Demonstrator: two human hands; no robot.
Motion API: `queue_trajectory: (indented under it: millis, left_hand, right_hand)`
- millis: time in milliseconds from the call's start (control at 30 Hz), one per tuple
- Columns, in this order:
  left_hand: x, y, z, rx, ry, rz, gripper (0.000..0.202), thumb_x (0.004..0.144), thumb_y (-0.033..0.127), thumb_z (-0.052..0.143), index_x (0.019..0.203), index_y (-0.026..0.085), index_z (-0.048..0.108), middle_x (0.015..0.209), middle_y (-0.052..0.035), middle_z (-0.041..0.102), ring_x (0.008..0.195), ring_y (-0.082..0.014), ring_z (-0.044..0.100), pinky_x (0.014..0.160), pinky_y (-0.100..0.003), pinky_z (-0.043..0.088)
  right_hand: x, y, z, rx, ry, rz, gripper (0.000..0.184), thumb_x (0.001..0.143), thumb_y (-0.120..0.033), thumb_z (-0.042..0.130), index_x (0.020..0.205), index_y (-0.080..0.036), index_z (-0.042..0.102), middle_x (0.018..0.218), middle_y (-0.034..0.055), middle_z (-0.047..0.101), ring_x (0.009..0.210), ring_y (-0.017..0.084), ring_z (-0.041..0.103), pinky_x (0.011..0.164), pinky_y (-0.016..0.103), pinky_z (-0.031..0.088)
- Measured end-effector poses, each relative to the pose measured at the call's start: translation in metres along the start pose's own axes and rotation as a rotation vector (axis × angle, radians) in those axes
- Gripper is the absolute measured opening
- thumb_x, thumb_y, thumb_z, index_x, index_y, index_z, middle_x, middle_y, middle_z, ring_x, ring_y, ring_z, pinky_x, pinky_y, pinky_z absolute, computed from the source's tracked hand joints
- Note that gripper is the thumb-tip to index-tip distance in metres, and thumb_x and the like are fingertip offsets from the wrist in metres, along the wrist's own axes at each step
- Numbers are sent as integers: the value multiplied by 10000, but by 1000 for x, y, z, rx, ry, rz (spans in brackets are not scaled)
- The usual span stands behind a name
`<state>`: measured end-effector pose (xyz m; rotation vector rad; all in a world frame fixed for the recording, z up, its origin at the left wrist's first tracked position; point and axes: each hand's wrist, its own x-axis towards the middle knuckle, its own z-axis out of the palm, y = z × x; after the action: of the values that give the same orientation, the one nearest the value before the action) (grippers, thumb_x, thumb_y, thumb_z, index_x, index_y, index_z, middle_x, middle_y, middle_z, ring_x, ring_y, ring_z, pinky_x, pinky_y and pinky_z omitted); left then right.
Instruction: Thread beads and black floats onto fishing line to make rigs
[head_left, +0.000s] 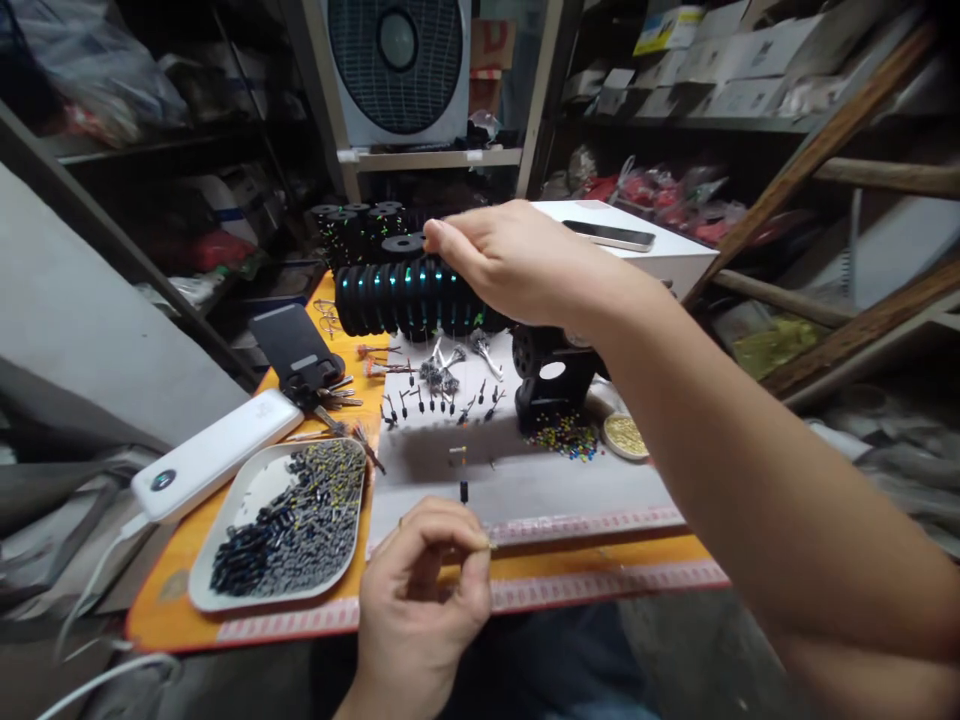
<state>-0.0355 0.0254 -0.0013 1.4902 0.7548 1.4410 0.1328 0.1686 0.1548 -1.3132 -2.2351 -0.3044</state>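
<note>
My left hand (424, 590) is near the front edge of the orange table (172, 590), fingers pinched on a thin wire-like piece with a small dark part at its tip. My right hand (510, 262) reaches forward over a row of black spools (397, 298) lying on their side, its fingertips pinched at a black spool (401, 244) on top of the row. Small dark pieces (439, 395) with leads lie scattered on the white mat (525, 480) between both hands.
A white tray (225, 590) full of small black and yellow parts sits at the left front. A white power bank (214, 455) and a black phone stand (289, 345) lie beside it. Coloured beads (566, 438), a small gold-filled dish (625, 436), a white box (675, 258) with a phone on top.
</note>
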Motion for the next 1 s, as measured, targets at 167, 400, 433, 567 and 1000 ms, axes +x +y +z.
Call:
queue_trajectory:
  millis: [167,400,433,567,1000]
  left_hand:
    - [-2,-3,0,-110,76,-75,180,834,17,672,812,195,689,799,-24,644,754,-140,650,680,-205,544]
    - [-11,-7,6,-257,176,-241,112,839,157,742,761,192,669,778,-1,601,637,-97,560,577,-166,469]
    - [-11,-8,7,-275,179,-259,125,828,179,761,747,186,666,762,-2,598,609,-94,544,551,-170,458]
    - [-12,-9,10,-345,217,-316,201,807,241,805,721,188,631,725,18,584,582,-80,527,538,-161,443]
    - [-17,-10,22,-265,186,-323,147,816,255,797,754,223,667,778,1,638,700,-116,609,647,-181,507]
  right_hand:
    - [2,0,21,-139,81,112,603,1075,-424,315,599,-150,564,655,44,617,832,275,729,772,431,499]
    - [-24,-18,28,-171,220,72,437,1076,-364,310,1052,-122,673,914,115,688,961,312,670,892,502,472]
    - [-32,-23,26,-128,257,51,368,1068,-331,350,1156,-129,644,999,120,683,1048,325,638,933,518,454]
    - [-91,-52,14,245,235,-35,294,990,-121,455,1238,-201,592,1084,99,652,1116,269,569,924,448,493]
    - [-200,-83,42,685,124,305,178,895,-42,582,932,-178,691,718,39,646,621,164,593,543,283,484]
